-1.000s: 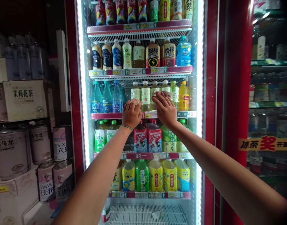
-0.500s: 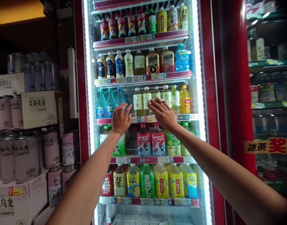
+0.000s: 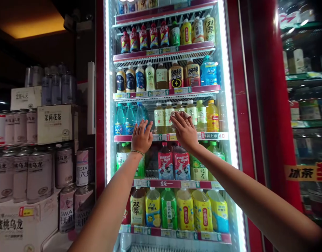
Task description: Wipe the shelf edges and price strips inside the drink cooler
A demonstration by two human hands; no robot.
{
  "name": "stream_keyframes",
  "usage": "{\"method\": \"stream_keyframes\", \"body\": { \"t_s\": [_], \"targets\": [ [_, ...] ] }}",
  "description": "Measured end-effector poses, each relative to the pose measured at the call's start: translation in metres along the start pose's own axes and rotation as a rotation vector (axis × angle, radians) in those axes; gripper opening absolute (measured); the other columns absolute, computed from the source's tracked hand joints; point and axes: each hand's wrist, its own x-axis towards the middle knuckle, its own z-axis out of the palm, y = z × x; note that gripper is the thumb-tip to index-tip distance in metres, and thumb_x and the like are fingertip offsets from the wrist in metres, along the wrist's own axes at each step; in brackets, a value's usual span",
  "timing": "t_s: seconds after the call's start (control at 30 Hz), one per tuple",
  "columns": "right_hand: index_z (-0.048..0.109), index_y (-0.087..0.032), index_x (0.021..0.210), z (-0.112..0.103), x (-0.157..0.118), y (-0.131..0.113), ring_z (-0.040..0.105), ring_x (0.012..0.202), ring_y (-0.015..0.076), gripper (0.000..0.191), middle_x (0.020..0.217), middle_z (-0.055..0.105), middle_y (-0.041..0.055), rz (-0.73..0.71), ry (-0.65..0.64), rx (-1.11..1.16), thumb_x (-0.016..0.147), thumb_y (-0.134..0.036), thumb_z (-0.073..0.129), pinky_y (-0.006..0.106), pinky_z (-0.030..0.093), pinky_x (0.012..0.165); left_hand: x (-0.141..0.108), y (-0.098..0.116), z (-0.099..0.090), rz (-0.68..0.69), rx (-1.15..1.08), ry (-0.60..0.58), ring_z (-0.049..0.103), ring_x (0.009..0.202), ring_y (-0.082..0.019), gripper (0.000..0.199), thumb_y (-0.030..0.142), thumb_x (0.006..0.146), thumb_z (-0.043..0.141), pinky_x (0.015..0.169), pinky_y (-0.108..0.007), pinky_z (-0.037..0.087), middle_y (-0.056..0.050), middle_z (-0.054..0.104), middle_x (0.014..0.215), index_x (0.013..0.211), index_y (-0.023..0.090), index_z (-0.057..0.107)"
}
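Observation:
A lit drinks fridge with a red frame (image 3: 101, 105) stands in front of me, its shelves lined with bottles. My right hand (image 3: 185, 131) presses a pale cloth (image 3: 180, 114) flat against the glass, over the shelf of pale yellow-green bottles (image 3: 159, 119). The cloth shows above and around the fingertips. To the left, my left hand (image 3: 142, 136) rests its spread fingers on or close to the glass, holding nothing, beside the blue bottles (image 3: 119, 120). A thin band circles the left wrist.
Stacked cans (image 3: 40, 175) and cartons (image 3: 53, 124) stand on the left. A second glass-fronted fridge with a red frame (image 3: 276, 105) is on the right, with a yellow sign (image 3: 302, 173) across it.
The fridge and shelves now sit slightly lower and further right in the view. Both hands keep about the same places against the glass, and the cloth stays under the right hand.

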Motion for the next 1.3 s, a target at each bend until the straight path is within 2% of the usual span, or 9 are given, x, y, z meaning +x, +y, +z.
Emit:
{"method": "stream_keyframes", "body": {
  "t_s": [0.17,0.3,0.43,0.6,0.77,0.87,1.0,1.13,1.3],
  "targets": [
    [0.046,-0.032,0.157,0.011,0.021,-0.002,0.044,0.152,0.0285,0.056,0.162,0.048,0.0030,-0.188,-0.021,0.036,0.103,-0.019,0.045,0.054,0.041,0.125,0.000,0.000,0.000,-0.019,-0.011,-0.022,0.043,0.152,-0.027,0.052,0.023,0.100,0.047,0.130,-0.053,0.030,-0.010,0.056,0.155,0.152,0.024,0.052],
    [0.043,-0.029,0.160,0.015,0.023,0.007,0.040,0.154,0.0325,0.061,0.164,0.045,0.0062,-0.060,0.112,0.032,0.100,-0.015,0.047,0.061,0.037,0.126,-0.001,0.000,0.001,-0.009,-0.017,-0.008,0.043,0.152,-0.027,0.051,0.023,0.101,0.045,0.130,-0.053,0.029,-0.011,0.056,0.154,0.151,0.023,0.053],
    [0.047,-0.036,0.156,0.016,0.016,0.008,0.047,0.150,0.0275,0.059,0.160,0.052,-0.0001,-0.316,-0.021,0.089,0.099,-0.020,0.053,0.053,0.041,0.125,-0.001,0.000,0.002,-0.004,-0.016,0.012,0.044,0.151,-0.027,0.050,0.023,0.102,0.045,0.130,-0.052,0.030,-0.011,0.057,0.154,0.150,0.022,0.054],
    [0.049,-0.033,0.155,0.015,0.015,0.007,0.046,0.150,0.0286,0.058,0.158,0.054,0.0021,-0.045,0.177,0.056,0.100,-0.016,0.047,0.058,0.042,0.123,-0.002,0.000,0.002,-0.014,-0.036,0.009,0.044,0.151,-0.027,0.050,0.023,0.101,0.045,0.130,-0.054,0.030,-0.011,0.057,0.154,0.150,0.023,0.054],
    [0.052,-0.033,0.153,0.013,0.015,0.005,0.048,0.149,0.0252,0.055,0.158,0.054,0.0006,-0.312,-0.019,0.080,0.099,-0.020,0.052,0.050,0.043,0.125,-0.002,0.000,0.002,0.000,-0.018,0.032,0.046,0.150,-0.028,0.048,0.023,0.101,0.044,0.129,-0.052,0.031,-0.011,0.058,0.152,0.148,0.021,0.056],
    [0.056,-0.029,0.150,0.011,0.014,0.004,0.048,0.149,0.0279,0.052,0.158,0.055,0.0032,-0.154,0.060,0.036,0.099,-0.019,0.051,0.053,0.043,0.123,-0.002,0.000,0.002,-0.007,-0.015,0.023,0.045,0.150,-0.027,0.048,0.023,0.101,0.044,0.129,-0.052,0.031,-0.011,0.058,0.153,0.148,0.021,0.056],
    [0.058,-0.033,0.148,0.010,0.014,0.004,0.050,0.147,0.0258,0.052,0.156,0.057,0.0002,-0.215,0.007,0.061,0.098,-0.019,0.053,0.052,0.044,0.123,-0.002,0.000,0.002,-0.017,-0.024,0.005,0.044,0.151,-0.027,0.049,0.023,0.101,0.044,0.130,-0.052,0.030,-0.011,0.057,0.154,0.149,0.022,0.055],
    [0.060,-0.029,0.147,0.011,0.014,0.006,0.048,0.149,0.0281,0.052,0.156,0.057,0.0027,-0.076,0.111,0.033,0.097,-0.018,0.051,0.055,0.042,0.124,-0.002,0.000,0.001,-0.023,-0.024,0.006,0.044,0.151,-0.026,0.049,0.024,0.101,0.044,0.130,-0.052,0.030,-0.010,0.058,0.153,0.149,0.023,0.055],
    [0.058,-0.033,0.148,0.012,0.013,0.007,0.051,0.147,0.0257,0.052,0.156,0.056,-0.0005,-0.233,0.012,0.086,0.098,-0.021,0.051,0.051,0.044,0.123,-0.002,0.001,0.001,-0.035,-0.034,0.003,0.044,0.151,-0.026,0.049,0.024,0.101,0.045,0.130,-0.052,0.030,-0.009,0.057,0.153,0.149,0.024,0.055]
  ]
}}
